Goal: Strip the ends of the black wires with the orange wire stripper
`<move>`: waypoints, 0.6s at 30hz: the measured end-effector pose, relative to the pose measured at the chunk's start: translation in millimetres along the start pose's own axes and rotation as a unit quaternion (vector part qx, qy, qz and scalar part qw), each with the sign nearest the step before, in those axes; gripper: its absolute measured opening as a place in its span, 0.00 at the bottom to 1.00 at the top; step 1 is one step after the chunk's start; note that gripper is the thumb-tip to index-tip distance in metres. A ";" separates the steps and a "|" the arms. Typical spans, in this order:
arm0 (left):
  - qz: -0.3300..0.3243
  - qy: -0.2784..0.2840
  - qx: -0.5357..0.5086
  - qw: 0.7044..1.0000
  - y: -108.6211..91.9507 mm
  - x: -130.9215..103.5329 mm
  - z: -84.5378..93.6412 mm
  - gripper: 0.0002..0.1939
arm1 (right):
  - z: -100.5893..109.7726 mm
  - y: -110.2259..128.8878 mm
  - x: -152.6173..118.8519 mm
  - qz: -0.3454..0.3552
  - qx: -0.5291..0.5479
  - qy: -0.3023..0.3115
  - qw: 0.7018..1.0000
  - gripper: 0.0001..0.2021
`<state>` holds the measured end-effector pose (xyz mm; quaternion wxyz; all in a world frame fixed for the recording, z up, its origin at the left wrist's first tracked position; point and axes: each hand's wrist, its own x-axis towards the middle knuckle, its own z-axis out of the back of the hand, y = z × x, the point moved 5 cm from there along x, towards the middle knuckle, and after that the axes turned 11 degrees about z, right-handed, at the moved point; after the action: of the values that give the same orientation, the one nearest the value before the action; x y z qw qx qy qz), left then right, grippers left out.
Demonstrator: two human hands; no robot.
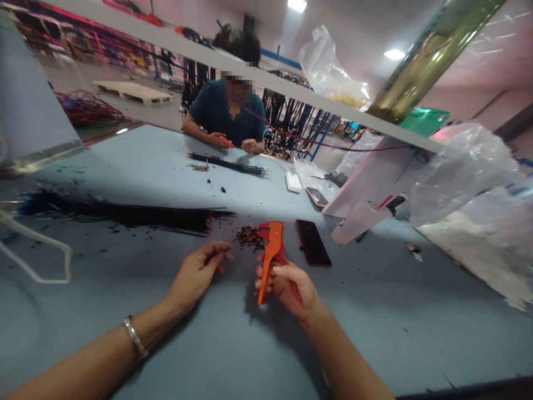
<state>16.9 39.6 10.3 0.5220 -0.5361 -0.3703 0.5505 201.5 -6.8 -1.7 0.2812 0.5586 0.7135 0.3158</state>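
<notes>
Pliers (273,242) sit right of centre, wrapped in your right hand (296,286), which angles in from lower right; your left hand (199,271), left of centre, curls thumb toward fingers, any hold unclear.

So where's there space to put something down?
The blue table looks mostly bare between the left forearm and right forearm, and right of the right forearm, below the dark phone; just a few specks there. It's crowded around the wire scraps, orange tool and black wires.
</notes>
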 end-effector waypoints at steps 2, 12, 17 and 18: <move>0.006 0.000 -0.007 1.000 -1.5 0.1 0.2 0.17 | -4.6 -3.2 -2.6 -0.020 -0.024 0.024 0.999 0.16; -0.007 -0.030 -0.039 0.999 -0.4 5.3 7.6 0.12 | -17.4 -20.6 -8.3 -0.048 -0.057 0.085 0.994 0.18; 0.000 -0.007 -0.058 0.998 0.2 3.5 4.9 0.14 | -21.0 -20.9 -8.3 -0.039 -0.065 0.110 0.991 0.19; -0.002 -0.003 -0.058 0.998 0.0 3.1 4.4 0.14 | -21.3 -21.1 -8.3 -0.039 -0.067 0.113 0.991 0.18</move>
<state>13.0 43.3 10.3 0.4897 -0.5630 -0.4048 0.5285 174.2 -21.6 -3.7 0.2479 0.4707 0.7391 0.4132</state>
